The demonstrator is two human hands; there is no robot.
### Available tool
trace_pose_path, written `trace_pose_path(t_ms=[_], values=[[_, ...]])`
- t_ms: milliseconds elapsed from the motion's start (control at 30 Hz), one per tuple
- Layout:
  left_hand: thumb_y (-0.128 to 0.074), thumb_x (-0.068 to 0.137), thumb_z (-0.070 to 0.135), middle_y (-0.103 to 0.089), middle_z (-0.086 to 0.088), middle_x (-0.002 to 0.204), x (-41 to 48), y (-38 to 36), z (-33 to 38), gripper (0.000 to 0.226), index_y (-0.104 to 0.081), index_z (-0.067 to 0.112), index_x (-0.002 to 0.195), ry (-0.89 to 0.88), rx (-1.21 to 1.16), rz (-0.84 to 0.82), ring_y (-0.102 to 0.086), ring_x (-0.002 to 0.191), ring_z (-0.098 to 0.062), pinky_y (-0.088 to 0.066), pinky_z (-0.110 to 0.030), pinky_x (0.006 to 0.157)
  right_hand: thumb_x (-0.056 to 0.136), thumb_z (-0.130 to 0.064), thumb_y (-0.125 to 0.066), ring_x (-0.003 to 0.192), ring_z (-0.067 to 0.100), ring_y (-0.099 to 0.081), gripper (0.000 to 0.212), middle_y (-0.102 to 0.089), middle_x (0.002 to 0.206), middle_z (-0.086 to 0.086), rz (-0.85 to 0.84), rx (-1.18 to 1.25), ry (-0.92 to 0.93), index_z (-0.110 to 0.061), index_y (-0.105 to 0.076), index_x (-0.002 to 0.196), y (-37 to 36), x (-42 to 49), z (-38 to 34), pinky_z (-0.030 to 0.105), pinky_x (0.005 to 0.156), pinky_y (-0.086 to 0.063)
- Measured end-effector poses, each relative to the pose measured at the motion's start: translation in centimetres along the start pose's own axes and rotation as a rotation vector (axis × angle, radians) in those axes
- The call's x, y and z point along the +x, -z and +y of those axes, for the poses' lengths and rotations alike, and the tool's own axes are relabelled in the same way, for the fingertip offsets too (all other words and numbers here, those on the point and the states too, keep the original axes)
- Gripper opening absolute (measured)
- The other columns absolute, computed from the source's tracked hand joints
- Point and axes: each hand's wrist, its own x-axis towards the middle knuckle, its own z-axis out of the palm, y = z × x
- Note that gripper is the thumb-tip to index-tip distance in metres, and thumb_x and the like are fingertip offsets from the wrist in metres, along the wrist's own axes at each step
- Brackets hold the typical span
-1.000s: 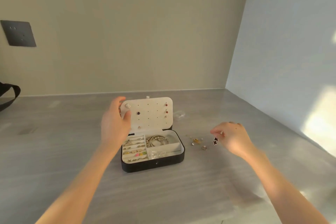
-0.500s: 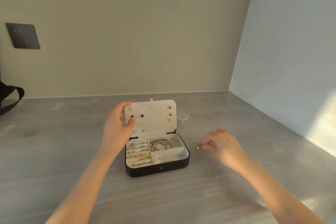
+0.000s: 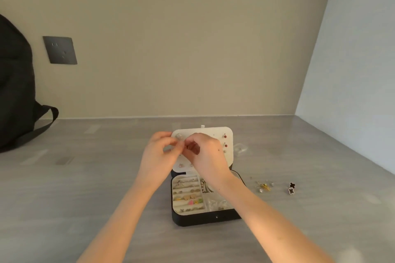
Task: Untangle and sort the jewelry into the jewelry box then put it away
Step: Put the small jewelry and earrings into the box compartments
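Blurred pinch between both hands' fingers [image 3: 181,149]; contents unclear

tabletop [image 3: 85,188]: grey wood-grain laminate look, smooth, slight sheen. jewelry box [image 3: 205,219]: black matt shell, leatherette-like, cream soft matt lining. lid panel [image 3: 215,132]: cream, matt, perforated. loose earrings [image 3: 264,186]: shiny gold and silver metal. clover studs [image 3: 292,188]: glossy black. backpack [image 3: 15,83]: black matt cloth. wall socket [image 3: 60,50]: dark grey satin plate.
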Motion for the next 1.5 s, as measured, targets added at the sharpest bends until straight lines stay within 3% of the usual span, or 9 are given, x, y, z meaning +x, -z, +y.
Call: trace_pose_path(t_ms=[200, 333, 533, 700, 1000, 1200, 1300, 1400, 1500], values=[[-0.065, 0.084, 0.012, -0.055, 0.007, 0.101, 0.0, 0.1, 0.1, 0.012, -0.068, 0.017, 0.073, -0.052, 0.093, 0.013, -0.051, 0.085, 0.005, -0.031, 0.004, 0.068, 0.082, -0.001, -0.063, 0.074, 0.005, -0.049, 0.026, -0.061, 0.089, -0.001, -0.074, -0.076, 0.074, -0.009, -0.067, 0.105, -0.1, -0.3, 0.2, 0.009, 0.070, -0.039], [-0.064, 0.084, 0.013, -0.052, 0.007, 0.094, 0.1, 0.5, 0.0, 0.012, -0.065, 0.016, 0.073, -0.057, 0.115, -0.073, -0.050, 0.087, -0.005, -0.032, -0.001, 0.070, 0.084, 0.000, -0.060, 0.079, 0.006, -0.059, 0.025, -0.064, 0.087, -0.007, -0.154, 0.100, -0.007, -0.012, -0.068, 0.104, 1.0, -0.6, 0.3, 0.012, 0.076, -0.045], [-0.064, 0.083, 0.009, -0.051, 0.010, 0.081, 0.2, 1.1, 0.1, 0.016, -0.067, 0.016, 0.069, 0.091, -0.215, -0.214, -0.050, 0.086, -0.009, -0.035, -0.024, 0.083, 0.082, -0.006, -0.068, 0.072, 0.012, -0.066, 0.012, -0.070, 0.084, 0.000, -0.165, 0.321, -0.120, -0.013, -0.071, 0.091, 2.0, -0.8, 0.4, 0.023, 0.074, -0.054], [-0.062, 0.083, 0.002, -0.049, 0.007, 0.083, 0.2, 1.8, 0.4, 0.017, -0.068, 0.011, 0.070, 0.134, -0.339, -0.305, -0.049, 0.086, -0.009, -0.036, -0.030, 0.089, 0.078, -0.006, -0.071, 0.070, 0.015, -0.067, 0.008, -0.070, 0.078, 0.002, -0.204, 0.461, -0.142, -0.012, -0.069, 0.082, 2.4, -0.7, 0.6, 0.026, 0.073, -0.054], [-0.055, 0.084, -0.006, -0.045, 0.002, 0.095, 0.3, 2.7, 1.0, 0.020, -0.062, 0.006, 0.069, 0.150, -0.351, -0.402, -0.051, 0.082, -0.005, -0.046, -0.013, 0.074, 0.079, 0.004, -0.067, 0.081, 0.015, -0.066, 0.012, -0.069, 0.083, 0.008, -0.313, 0.598, -0.093, -0.008, -0.066, 0.078, 2.2, -0.3, 0.8, 0.027, 0.082, -0.053], [-0.062, 0.066, 0.022, -0.048, 0.006, 0.095, 0.3, 2.8, 1.0, 0.007, -0.066, 0.019, 0.062, 0.082, -0.244, -0.426, -0.052, 0.083, -0.001, -0.039, -0.027, 0.086, 0.079, 0.000, -0.066, 0.093, 0.035, -0.063, 0.009, -0.067, 0.090, 0.019, -0.325, 0.632, -0.028, -0.008, -0.065, 0.079, 2.1, -0.1, 1.5, 0.040, 0.088, -0.050], [-0.060, 0.067, 0.029, -0.051, 0.011, 0.096, 0.3, 2.7, 0.7, 0.014, -0.065, 0.032, 0.055, 0.024, -0.130, -0.392, -0.053, 0.084, 0.007, -0.037, -0.024, 0.087, 0.078, -0.003, -0.066, 0.088, 0.024, -0.063, 0.008, -0.067, 0.085, 0.005, -0.343, 0.657, -0.015, -0.010, -0.064, 0.078, 1.9, -0.1, 1.6, 0.034, 0.085, -0.051], [-0.059, 0.069, 0.029, -0.051, 0.012, 0.096, 0.3, 2.5, 0.5, 0.014, -0.062, 0.032, 0.055, -0.006, -0.096, -0.374, -0.053, 0.085, 0.008, -0.038, -0.023, 0.086, 0.078, -0.005, -0.065, 0.089, 0.033, -0.061, 0.007, -0.065, 0.087, 0.015, -0.348, 0.650, -0.005, -0.012, -0.063, 0.079, 1.7, 0.1, 1.7, 0.040, 0.085, -0.050], [-0.062, 0.083, 0.014, -0.051, 0.008, 0.097, 0.4, 2.5, 0.2, 0.024, -0.061, 0.026, 0.061, -0.029, -0.119, -0.386, -0.053, 0.082, 0.009, -0.036, -0.023, 0.084, 0.079, -0.006, -0.064, 0.096, 0.040, -0.059, 0.007, -0.063, 0.094, 0.025, -0.353, 0.661, 0.007, -0.012, -0.063, 0.080, 1.6, 0.1, 1.9, 0.047, 0.088, -0.048]])
